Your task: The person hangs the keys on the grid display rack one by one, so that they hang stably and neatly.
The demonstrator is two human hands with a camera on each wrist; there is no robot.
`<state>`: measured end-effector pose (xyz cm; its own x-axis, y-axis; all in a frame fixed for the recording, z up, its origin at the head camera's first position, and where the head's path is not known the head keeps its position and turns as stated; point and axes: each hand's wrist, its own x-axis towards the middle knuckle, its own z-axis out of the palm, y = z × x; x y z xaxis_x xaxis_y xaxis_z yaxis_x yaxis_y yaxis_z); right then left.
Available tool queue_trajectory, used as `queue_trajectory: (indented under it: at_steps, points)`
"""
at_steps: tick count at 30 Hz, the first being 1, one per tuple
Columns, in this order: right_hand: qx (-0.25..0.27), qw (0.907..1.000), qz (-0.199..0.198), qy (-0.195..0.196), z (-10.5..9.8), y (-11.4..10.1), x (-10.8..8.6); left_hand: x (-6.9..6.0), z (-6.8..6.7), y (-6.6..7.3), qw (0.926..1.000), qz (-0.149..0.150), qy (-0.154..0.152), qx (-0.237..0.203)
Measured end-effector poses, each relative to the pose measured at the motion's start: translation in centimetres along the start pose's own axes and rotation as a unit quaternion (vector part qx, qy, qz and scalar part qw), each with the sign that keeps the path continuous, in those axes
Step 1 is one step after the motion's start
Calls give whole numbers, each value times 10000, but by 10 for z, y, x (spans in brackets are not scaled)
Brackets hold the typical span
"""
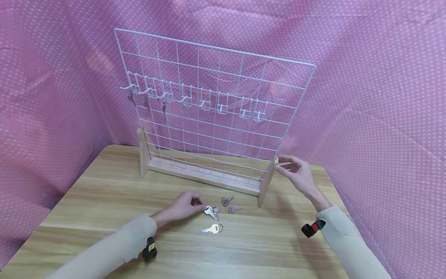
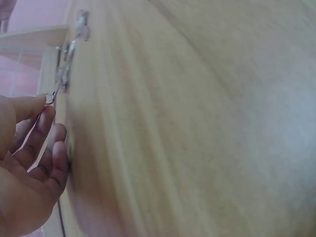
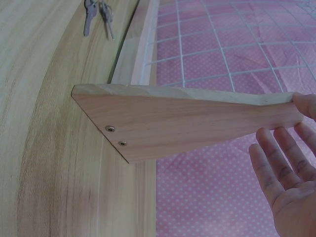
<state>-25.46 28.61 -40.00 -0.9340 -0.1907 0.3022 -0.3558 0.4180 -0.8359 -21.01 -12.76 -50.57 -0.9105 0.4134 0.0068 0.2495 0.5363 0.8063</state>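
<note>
My left hand (image 1: 186, 206) pinches the ring end of a silver key (image 1: 210, 212) between thumb and forefinger, low over the table; the left wrist view shows the pinch at the ring (image 2: 50, 98). Other keys with rings lie close by: one (image 1: 213, 228) in front, two (image 1: 227, 200) behind and to the right, and one (image 1: 216, 210) beside the pinched key. My right hand (image 1: 296, 174) touches the top of the rack's right wooden support (image 1: 266, 182), thumb on one side and fingers near the other, as the right wrist view shows on the support (image 3: 197, 118).
A white wire grid (image 1: 216, 49) stands upright in a wooden base (image 1: 205, 178) at the back of the table (image 1: 87, 201). A row of white hooks (image 1: 204, 104) crosses it, with keys (image 1: 164, 108) hanging on the left ones. Pink dotted cloth (image 1: 383, 116) surrounds the table.
</note>
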Motion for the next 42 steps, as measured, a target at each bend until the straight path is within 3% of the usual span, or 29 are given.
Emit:
queue_trajectory:
  at_steps: [6,10,18,26,32,37,39,42]
  points:
    - [24,10000,53,-16,0,-1,0,-2,-15,7,9971,-339,238,-634]
    - [7,10000,58,-24,0,-1,1,-2,-32,15,9959,-432,474,-633]
    - [-26,10000,56,-36,0,0,2,2,-75,42,9938,107,1044,-370]
    - [28,10000,-79,-7,0,-1,2,12,-117,81,9859,509,1549,-376]
    - [38,10000,-56,27,0,-1,2,11,-145,112,9721,993,2044,-577]
    - [22,10000,32,28,1,-1,2,7,-166,136,9584,1120,2500,-804]
    - [21,10000,41,24,0,-1,2,8,-173,144,9490,1274,2679,-1071]
    - [10,10000,4,15,0,0,2,9,-183,153,9293,1594,2967,-1518]
